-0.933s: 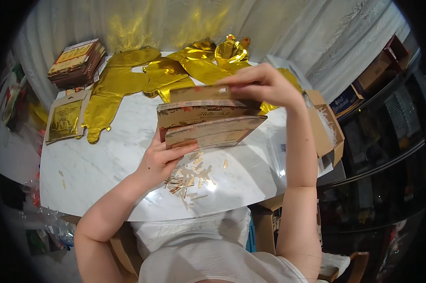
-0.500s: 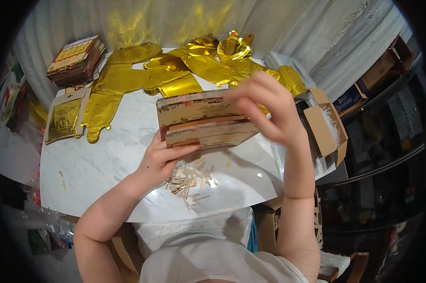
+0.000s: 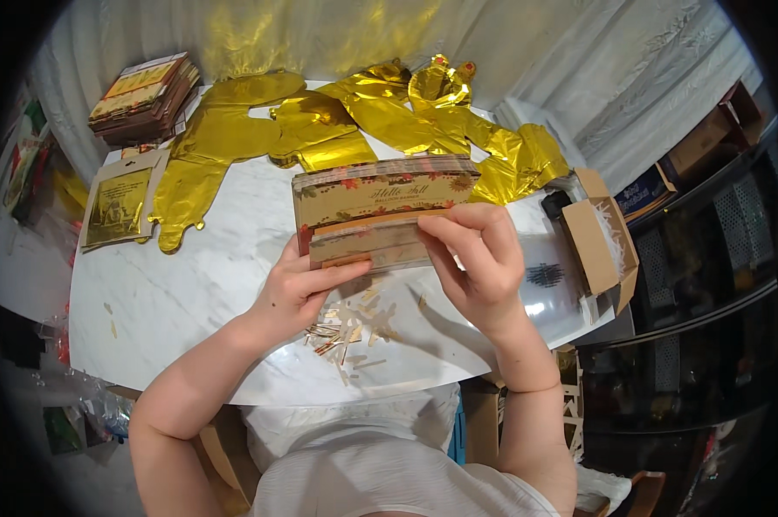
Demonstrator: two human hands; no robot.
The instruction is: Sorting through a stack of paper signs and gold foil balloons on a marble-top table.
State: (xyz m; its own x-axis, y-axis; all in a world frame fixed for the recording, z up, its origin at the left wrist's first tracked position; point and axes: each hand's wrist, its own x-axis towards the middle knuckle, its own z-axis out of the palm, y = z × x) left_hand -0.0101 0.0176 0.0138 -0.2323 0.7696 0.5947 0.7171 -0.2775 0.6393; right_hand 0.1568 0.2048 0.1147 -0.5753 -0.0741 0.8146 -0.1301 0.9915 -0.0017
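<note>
My left hand (image 3: 296,291) grips the lower left of a thick stack of printed cards (image 3: 371,191), held up over the table and tilted toward me. The cards are tan with red leaf patterns and dark lettering. A lower front section of the stack (image 3: 354,246) leans forward from the taller rear section. My right hand (image 3: 485,258) pinches the upper right edge of that front section between thumb and fingers. Under the stack, small tan and gold cut strips (image 3: 347,334) lie scattered on the white marbled table (image 3: 190,319).
Gold foil balloons (image 3: 225,138) sprawl along the table's back. At the far left stand a pile of printed packets (image 3: 143,99) and a flat package with a gold front (image 3: 117,207). An opened cardboard box (image 3: 589,246) sits at the right, beside a clear plastic sheet (image 3: 544,276).
My right hand has come down from above the stack's right end to its front section and now pinches the edge there. My left hand keeps its hold.
</note>
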